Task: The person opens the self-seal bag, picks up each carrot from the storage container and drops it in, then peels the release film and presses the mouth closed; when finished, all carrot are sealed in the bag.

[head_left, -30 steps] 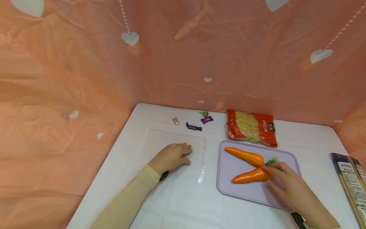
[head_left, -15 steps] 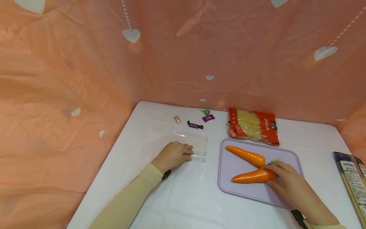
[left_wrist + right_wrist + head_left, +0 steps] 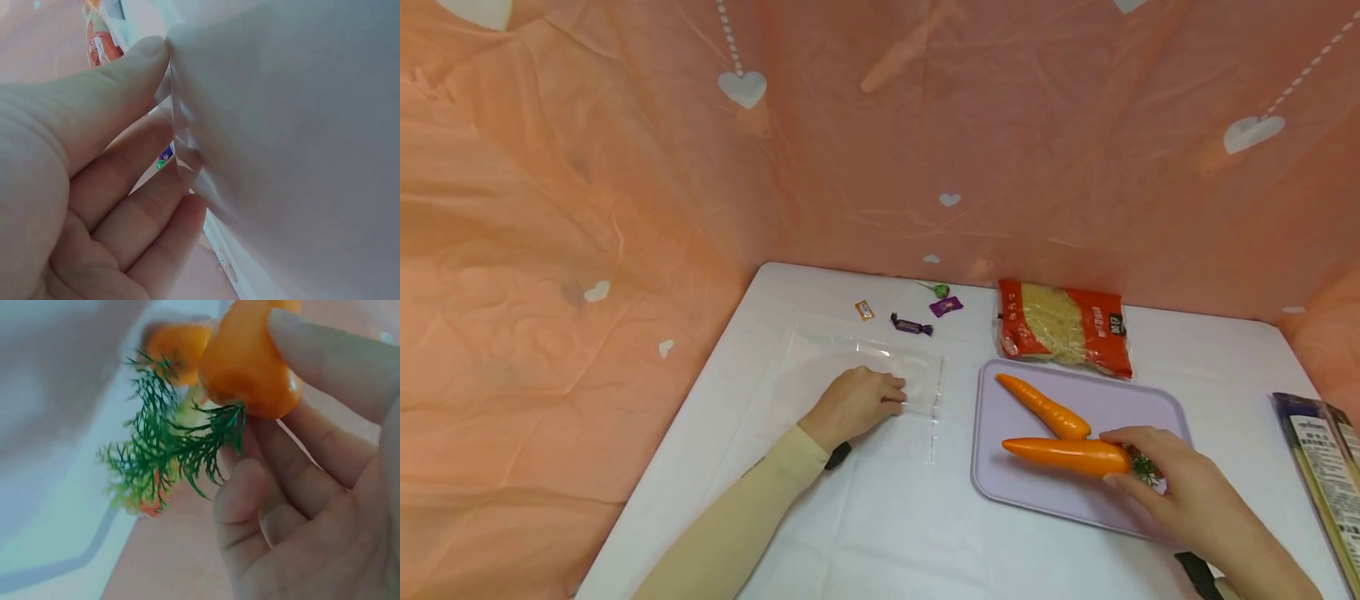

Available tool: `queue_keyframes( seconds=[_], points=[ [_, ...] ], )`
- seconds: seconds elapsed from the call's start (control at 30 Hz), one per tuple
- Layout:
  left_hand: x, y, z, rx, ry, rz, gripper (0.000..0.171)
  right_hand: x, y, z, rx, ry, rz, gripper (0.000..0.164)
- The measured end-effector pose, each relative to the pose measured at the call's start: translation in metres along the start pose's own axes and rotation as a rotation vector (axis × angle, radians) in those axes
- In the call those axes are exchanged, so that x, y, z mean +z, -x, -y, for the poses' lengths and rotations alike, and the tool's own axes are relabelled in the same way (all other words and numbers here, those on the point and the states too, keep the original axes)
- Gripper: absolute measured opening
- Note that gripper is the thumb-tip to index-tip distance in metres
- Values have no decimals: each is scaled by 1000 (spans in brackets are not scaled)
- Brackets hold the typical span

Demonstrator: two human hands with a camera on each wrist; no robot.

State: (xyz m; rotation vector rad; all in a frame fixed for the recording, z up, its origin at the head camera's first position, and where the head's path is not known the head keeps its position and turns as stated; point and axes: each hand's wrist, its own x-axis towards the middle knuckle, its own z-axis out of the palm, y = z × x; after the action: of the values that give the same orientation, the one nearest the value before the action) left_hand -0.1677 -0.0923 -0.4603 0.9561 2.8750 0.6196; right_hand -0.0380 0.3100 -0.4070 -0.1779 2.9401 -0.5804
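Note:
On the left of the table lies a clear plastic bag (image 3: pixel 917 367), its film also large in the left wrist view. My left hand (image 3: pixel 857 407) pinches the bag's edge between thumb (image 3: pixel 140 53) and fingers. An orange carrot (image 3: pixel 1060 455) with green leaves (image 3: pixel 153 444) is in my right hand (image 3: pixel 1180 475), thumb and fingers gripping its thick end. It is held over the lilac tray (image 3: pixel 1037 502). A second carrot (image 3: pixel 1037 403) lies on that tray, just behind the held one.
Behind the bag lie a small orange wrapped candy (image 3: pixel 864 310), two purple wrapped candies and a green lollipop (image 3: pixel 941 291). A red food packet (image 3: pixel 1063 327) lies behind the tray. Another printed packet (image 3: pixel 1318 450) is at the right edge. An orange curtain (image 3: pixel 880 150) surrounds the table.
My right hand has taken hold of the nearer carrot and raised it slightly, shifting right. My left fingers have closed on the bag's edge, and its film has bunched up a little.

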Motion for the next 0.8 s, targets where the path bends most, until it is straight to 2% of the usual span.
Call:
queue_keyframes(
  seconds=[0.17, 0.37, 0.6, 0.8],
  points=[
    [0, 0, -2, -7, -1, 16, 19, -8, 2, 0, -21, 2, -31, 58],
    [-1, 0, -2, -3, -10, 23, 21, -14, -6, 12, -40, -28, -70, 55],
    [-2, -1, 1, 11, -3, 6, 20, -4, -41, 38, -209, -73, -185, 44],
    [-3, 0, 1, 9, 24, 19, 22, 9, -69, 64, -229, -114, -149, 43]
  ],
)
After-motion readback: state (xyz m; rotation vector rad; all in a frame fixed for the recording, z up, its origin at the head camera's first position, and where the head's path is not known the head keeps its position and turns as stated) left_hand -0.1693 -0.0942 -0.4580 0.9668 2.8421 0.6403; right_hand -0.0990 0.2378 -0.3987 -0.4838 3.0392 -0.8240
